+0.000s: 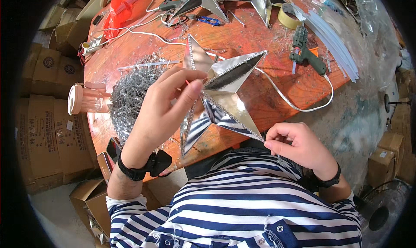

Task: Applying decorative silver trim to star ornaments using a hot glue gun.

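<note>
A mirror-like silver five-pointed star (pixel 236 101) is held up over the near edge of the table, with silver beaded trim (pixel 232 114) along its ridges. My left hand (pixel 171 96) is closed, thumb and index finger pinching at the star's upper left part. A small red sliver shows between those fingers; I cannot make out what it is. At the lower right point of the star, my right hand (pixel 294 144) pinches the end of the trim, and a short tail hangs below it. A heap of loose silver trim (pixel 132 96) lies left of the star.
On the orange table (pixel 260 40) lie a green glue gun (pixel 307 53) with a white cord, clear glue sticks (pixel 331 42), a tape roll (pixel 289 17), a blue cutter (pixel 204 20) and more silver stars (pixel 212 5). A lidded cup (pixel 86 99) stands left; cardboard boxes (pixel 47 135) line the floor.
</note>
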Motion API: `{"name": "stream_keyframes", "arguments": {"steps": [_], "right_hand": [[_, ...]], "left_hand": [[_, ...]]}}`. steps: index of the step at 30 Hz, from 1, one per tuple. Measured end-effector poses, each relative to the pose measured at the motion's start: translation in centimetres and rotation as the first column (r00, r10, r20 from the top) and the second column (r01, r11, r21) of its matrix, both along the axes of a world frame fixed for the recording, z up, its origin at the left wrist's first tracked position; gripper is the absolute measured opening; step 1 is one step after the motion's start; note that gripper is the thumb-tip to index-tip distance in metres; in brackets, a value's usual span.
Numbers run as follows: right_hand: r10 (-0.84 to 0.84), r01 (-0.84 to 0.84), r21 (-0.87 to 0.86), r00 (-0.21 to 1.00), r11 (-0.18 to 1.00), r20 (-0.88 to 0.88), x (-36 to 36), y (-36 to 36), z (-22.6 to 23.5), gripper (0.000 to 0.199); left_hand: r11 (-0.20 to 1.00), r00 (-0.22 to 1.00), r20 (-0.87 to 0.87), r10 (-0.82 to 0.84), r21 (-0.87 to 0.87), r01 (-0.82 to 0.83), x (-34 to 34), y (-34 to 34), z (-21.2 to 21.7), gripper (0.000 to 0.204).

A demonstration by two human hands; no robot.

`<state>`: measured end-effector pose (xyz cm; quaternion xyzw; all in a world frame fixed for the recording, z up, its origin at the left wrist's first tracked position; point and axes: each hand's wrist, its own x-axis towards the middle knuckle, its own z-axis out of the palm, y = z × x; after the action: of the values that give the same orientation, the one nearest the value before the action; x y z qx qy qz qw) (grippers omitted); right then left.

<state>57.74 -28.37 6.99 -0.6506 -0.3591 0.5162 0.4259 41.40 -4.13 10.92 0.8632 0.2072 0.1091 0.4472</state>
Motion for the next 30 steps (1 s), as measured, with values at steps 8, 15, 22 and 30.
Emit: {"name": "stream_keyframes", "arguments": {"steps": [8,15,22,30], "right_hand": [[0.001,-0.001,0.005,1.000,1.000,0.024,-0.12,0.04,0.00,0.014],[0.015,-0.015,0.017,0.999,1.000,0.046,-0.06,0.12,0.05,0.012],[0.016,-0.018,0.044,0.999,0.999,0.045,-0.04,0.11,-0.12,0.013],[0.048,-0.050,0.052,0.998,0.997,0.034,0.29,0.11,-0.17,0.012]], "left_hand": [[0.997,0.999,-0.039,0.033,0.076,-0.030,0.15,-0.32,-0.07,0.024],[0.995,0.999,-0.022,0.044,0.090,-0.042,0.24,-0.56,-0.01,0.021],[0.993,0.999,0.002,0.032,0.117,-0.032,0.14,-0.44,-0.30,0.020],[0.999,0.999,-0.018,0.044,-0.026,-0.045,0.07,0.01,-0.39,0.021]]}}
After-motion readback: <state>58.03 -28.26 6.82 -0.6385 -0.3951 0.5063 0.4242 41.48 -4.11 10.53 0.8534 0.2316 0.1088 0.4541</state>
